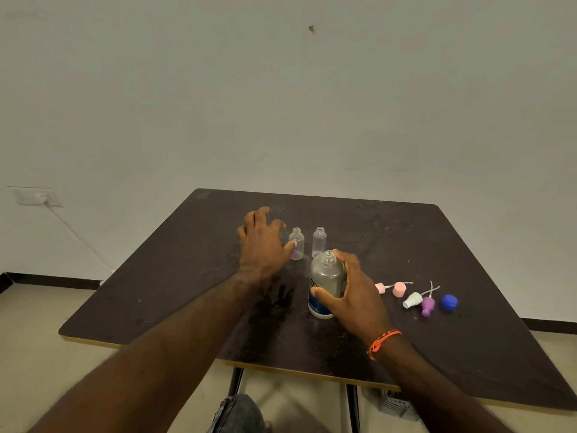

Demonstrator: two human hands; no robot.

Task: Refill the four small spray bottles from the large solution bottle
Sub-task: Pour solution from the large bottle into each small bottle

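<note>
Two small bottles (296, 244), one large bottle (324, 284)

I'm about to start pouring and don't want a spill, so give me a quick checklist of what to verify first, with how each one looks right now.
1. Big bottle uncapped: ok, its neck is open and the blue cap lies on the table.
2. Right hand holding the big bottle: ok, fingers wrap its side while it stands upright.
3. Small bottles open: ok for the two in view, one by the left hand and one beside it.
4. All four small bottles ready: cannot tell, only two show.
5. Left hand steadying a small bottle: not ok, the thumb just touches it.
6. Spray tops out of the way: ok, they lie to the right.
</note>
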